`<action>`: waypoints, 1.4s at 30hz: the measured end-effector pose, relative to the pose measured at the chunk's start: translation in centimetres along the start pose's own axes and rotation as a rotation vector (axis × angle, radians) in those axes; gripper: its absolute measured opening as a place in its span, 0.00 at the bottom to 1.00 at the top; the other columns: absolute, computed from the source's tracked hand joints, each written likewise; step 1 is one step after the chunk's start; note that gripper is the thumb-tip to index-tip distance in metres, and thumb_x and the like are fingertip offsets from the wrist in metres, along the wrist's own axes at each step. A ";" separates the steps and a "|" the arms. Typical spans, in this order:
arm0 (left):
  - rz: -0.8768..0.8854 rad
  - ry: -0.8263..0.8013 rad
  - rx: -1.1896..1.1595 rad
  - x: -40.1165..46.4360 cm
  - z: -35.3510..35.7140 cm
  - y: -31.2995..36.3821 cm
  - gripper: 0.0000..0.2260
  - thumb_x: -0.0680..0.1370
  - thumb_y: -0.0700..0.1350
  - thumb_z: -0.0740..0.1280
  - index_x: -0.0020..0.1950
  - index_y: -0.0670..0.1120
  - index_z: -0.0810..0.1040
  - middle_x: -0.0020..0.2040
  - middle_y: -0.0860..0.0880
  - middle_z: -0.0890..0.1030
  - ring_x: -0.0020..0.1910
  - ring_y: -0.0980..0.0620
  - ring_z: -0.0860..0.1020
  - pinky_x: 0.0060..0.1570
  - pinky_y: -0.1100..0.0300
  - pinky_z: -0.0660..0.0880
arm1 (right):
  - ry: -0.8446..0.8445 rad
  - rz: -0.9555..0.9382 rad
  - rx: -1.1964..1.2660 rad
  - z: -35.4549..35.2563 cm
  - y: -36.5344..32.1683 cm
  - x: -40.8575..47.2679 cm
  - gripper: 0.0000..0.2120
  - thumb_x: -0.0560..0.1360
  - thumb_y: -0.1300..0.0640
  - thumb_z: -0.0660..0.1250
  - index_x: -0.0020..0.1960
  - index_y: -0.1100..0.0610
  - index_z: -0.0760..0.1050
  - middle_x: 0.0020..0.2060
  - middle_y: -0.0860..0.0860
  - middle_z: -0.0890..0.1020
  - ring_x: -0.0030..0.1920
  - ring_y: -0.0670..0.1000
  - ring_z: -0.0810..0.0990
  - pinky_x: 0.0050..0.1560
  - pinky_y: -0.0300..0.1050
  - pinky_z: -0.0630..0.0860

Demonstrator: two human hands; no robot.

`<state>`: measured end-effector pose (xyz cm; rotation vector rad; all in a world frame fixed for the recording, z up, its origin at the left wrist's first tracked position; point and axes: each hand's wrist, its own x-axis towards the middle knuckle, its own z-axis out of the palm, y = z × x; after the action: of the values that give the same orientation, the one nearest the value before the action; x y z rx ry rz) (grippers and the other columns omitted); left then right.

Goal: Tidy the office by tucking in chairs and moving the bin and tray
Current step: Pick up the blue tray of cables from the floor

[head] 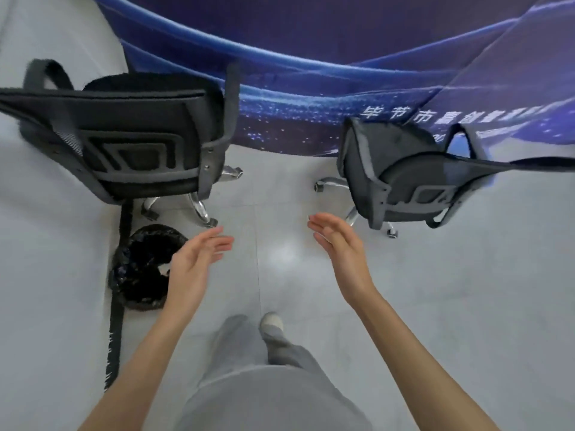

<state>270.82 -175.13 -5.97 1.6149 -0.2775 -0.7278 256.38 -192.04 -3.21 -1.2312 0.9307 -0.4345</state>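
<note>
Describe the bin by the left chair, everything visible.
The bin is round and lined with a glossy, crinkled black bag that folds over its rim. It stands upright on the pale floor, just in front of the left chair's chrome wheeled legs. Something small and white lies inside near the rim. The left hand hides its right edge in this view; contact cannot be judged. A dark strip runs along its left side.
</note>
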 end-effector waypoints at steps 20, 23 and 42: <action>-0.122 -1.047 0.435 0.4 21.5 0.3 0.14 0.80 0.34 0.56 0.49 0.48 0.78 0.39 0.53 0.85 0.38 0.57 0.82 0.42 0.66 0.77 | 1.146 0.068 0.547 -11.9 7.3 -15.1 0.11 0.79 0.65 0.56 0.55 0.59 0.76 0.52 0.53 0.83 0.54 0.49 0.81 0.56 0.42 0.77; -0.075 -1.203 0.494 -1.0 28.0 0.1 0.13 0.80 0.35 0.56 0.50 0.49 0.78 0.41 0.54 0.85 0.40 0.57 0.82 0.46 0.62 0.76 | 1.251 0.089 0.663 -14.1 8.8 -16.8 0.10 0.79 0.64 0.58 0.55 0.60 0.76 0.50 0.53 0.84 0.52 0.48 0.82 0.51 0.36 0.79; 0.052 -1.348 0.557 -11.8 72.1 -2.8 0.14 0.80 0.33 0.55 0.51 0.48 0.77 0.38 0.52 0.85 0.37 0.59 0.81 0.39 0.71 0.76 | 1.433 -0.197 0.597 -65.6 3.3 -20.0 0.10 0.80 0.64 0.56 0.54 0.57 0.75 0.51 0.55 0.82 0.51 0.50 0.82 0.54 0.42 0.77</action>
<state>218.05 -225.79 -6.53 1.3426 -1.5823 -1.7261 192.11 -216.05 -1.83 -0.2983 1.6628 -1.7272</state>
